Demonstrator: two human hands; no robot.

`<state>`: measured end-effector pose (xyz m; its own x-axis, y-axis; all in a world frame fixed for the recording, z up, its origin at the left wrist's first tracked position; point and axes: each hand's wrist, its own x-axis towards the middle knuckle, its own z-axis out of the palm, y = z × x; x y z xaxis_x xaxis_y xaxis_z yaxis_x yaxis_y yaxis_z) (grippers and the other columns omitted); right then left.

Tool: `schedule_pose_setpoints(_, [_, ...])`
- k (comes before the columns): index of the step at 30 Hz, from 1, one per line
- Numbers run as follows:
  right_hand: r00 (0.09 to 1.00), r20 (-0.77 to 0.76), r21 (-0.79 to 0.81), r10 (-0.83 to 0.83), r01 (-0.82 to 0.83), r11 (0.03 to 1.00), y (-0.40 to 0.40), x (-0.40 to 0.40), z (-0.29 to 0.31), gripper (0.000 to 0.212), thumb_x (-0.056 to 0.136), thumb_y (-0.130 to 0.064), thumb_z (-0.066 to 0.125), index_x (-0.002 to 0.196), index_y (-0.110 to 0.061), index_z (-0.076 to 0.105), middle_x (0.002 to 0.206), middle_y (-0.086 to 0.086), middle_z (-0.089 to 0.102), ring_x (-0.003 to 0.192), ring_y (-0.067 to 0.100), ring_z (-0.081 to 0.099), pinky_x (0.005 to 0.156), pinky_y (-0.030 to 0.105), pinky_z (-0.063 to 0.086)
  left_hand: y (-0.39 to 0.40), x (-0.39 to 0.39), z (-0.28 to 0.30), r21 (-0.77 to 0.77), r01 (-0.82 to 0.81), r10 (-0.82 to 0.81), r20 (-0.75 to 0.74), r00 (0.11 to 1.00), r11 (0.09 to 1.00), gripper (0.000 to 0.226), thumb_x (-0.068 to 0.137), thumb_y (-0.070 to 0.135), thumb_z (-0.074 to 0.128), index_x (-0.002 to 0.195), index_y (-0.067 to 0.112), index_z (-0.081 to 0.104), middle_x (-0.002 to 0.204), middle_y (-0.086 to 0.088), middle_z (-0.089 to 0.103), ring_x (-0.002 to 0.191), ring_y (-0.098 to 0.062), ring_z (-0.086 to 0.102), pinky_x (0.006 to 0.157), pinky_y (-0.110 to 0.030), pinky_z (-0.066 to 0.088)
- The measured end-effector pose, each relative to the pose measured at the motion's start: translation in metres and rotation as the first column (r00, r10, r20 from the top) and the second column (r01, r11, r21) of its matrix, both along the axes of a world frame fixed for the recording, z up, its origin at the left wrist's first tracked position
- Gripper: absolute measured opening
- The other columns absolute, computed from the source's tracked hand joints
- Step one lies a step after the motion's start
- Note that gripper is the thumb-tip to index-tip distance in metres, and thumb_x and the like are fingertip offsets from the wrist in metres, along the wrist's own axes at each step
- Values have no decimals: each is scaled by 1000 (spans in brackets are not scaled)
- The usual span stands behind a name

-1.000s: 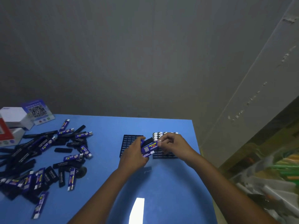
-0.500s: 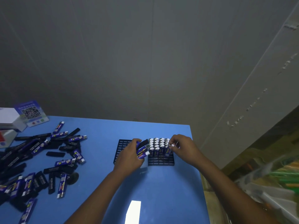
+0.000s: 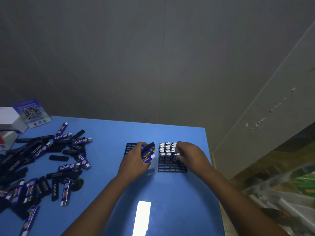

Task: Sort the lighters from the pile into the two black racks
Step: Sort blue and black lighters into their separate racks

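Lighter between right hand fingers

Two black racks, two hands, lighters too many to count.

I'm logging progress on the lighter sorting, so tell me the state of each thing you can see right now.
Left hand: grips a bundle of lighters.
Right hand: pinches one lighter, lowering it into the right rack.
Right rack: far rows filled with upright lighters, near rows empty.
Left rack: visible slots empty, partly hidden by the left hand.
Pile: many lighters loose on the table.
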<state>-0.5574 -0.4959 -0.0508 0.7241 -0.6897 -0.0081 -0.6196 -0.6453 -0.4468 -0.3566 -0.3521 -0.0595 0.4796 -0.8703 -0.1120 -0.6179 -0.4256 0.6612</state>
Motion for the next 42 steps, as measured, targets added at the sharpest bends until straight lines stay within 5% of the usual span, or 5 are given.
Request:
schedule_pose_setpoints(25, [995, -80, -227, 60, -76, 971, 4, 9, -11, 18, 86, -18, 70, 80, -18, 53, 90, -1, 54, 85, 21, 53, 57, 31, 32, 5, -2, 1, -19, 27, -27, -25, 999, 999, 55, 77, 25, 77, 115, 43, 41, 104, 17, 57, 91, -12, 60, 79, -31, 57])
schedule_pose_setpoints(30, [995, 88, 64, -40, 35, 997, 2, 9, 0, 10, 91, -24, 66, 82, -25, 61, 89, -10, 58, 84, 9, 55, 72, 29, 47, 5, -7, 5, -26, 70, -71, -31, 997, 997, 59, 74, 25, 77, 121, 39, 44, 110, 14, 59, 94, -11, 61, 80, -37, 58])
schedule_pose_setpoints(35, [907, 326, 476, -265, 84, 875, 7, 18, 19, 6, 90, -19, 71, 85, -23, 71, 79, -1, 73, 67, 7, 63, 67, 21, 52, 3, -15, 9, -50, 114, -115, -25, 993, 992, 57, 77, 23, 78, 124, 32, 46, 106, 16, 55, 91, -8, 57, 73, -21, 52])
schedule_pose_setpoints(42, [883, 372, 630, -288, -12, 777, 13, 23, 27, 4, 89, -18, 75, 92, -20, 74, 78, 7, 74, 67, 12, 66, 65, 28, 51, 0, -25, 12, -68, 158, -158, -9, 987, 985, 56, 76, 22, 75, 122, 35, 46, 106, 16, 57, 92, -9, 59, 76, -27, 53])
